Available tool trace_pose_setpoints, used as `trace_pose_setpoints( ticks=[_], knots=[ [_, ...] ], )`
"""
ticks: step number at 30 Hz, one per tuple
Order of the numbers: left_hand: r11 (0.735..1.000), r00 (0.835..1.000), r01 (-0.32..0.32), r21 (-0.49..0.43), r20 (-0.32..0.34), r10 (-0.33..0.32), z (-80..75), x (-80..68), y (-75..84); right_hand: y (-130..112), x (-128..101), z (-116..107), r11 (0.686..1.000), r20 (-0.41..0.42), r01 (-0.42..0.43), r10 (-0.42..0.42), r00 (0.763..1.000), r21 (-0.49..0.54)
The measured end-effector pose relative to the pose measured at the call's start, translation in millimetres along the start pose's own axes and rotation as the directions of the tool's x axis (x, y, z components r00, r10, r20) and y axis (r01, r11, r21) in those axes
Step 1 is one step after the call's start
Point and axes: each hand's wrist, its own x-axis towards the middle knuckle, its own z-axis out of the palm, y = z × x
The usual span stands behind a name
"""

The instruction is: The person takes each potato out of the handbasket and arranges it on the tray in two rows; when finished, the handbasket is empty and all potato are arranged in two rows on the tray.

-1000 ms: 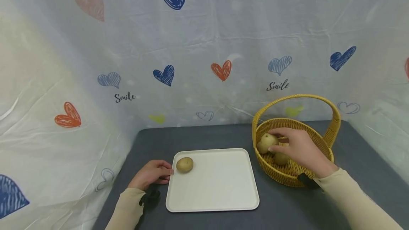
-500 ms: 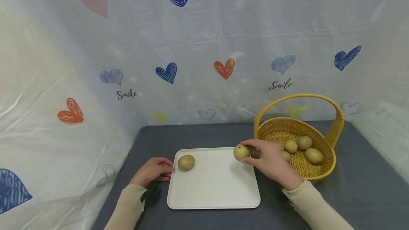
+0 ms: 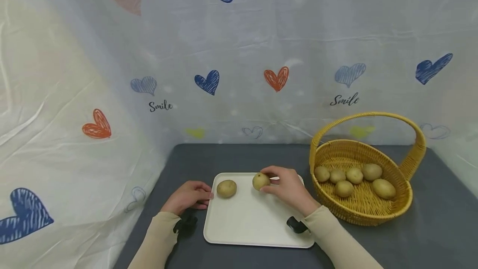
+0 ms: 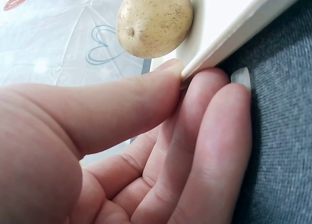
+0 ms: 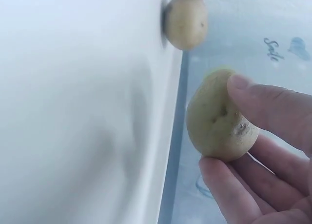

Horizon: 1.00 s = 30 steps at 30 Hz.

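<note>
My right hand (image 3: 286, 186) pinches a potato (image 3: 261, 181) between thumb and fingers over the far part of a white tray (image 3: 246, 223). In the right wrist view this potato (image 5: 219, 117) shows dark spots and hangs above the tray surface. My left hand (image 3: 189, 196) grips the tray's left edge; in the left wrist view its thumb lies on top of the rim (image 4: 214, 50) and the fingers curl underneath. Another potato (image 3: 226, 188) rests on the tray near its far left corner, close to my left thumb.
A yellow woven basket (image 3: 364, 217) with a tall handle stands right of the tray, with several potatoes (image 3: 354, 175) inside. The dark grey table (image 3: 239, 152) ends at a white curtain (image 3: 239, 107) printed with hearts, behind and to the left.
My right hand has taken a potato out of the basket and carried it left over the tray. The left hand keeps its hold on the tray edge. The head view has shifted slightly.
</note>
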Motion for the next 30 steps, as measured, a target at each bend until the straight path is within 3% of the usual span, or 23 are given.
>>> trace_pose_setpoints(
  ticks=[6, 16, 30],
  knots=[
    [1.0, 1.0, -0.002, 0.006, 0.003, 0.002, -2.7, -0.3, 2.4, -1, 11, 16, 0.999, 0.037, 0.036, -0.036, 0.999, -0.007],
    [1.0, 1.0, -0.005, 0.005, 0.006, 0.005, -1.0, -1.8, 2.0, 0, 12, 32, 0.998, 0.058, 0.058, -0.058, 0.997, -0.002],
    [1.0, 1.0, 0.019, 0.016, -0.01, -0.019, 0.8, 2.7, 1.0, 3, 10, 38, 0.986, 0.061, 0.113, -0.106, 0.992, -0.121]
  ],
)
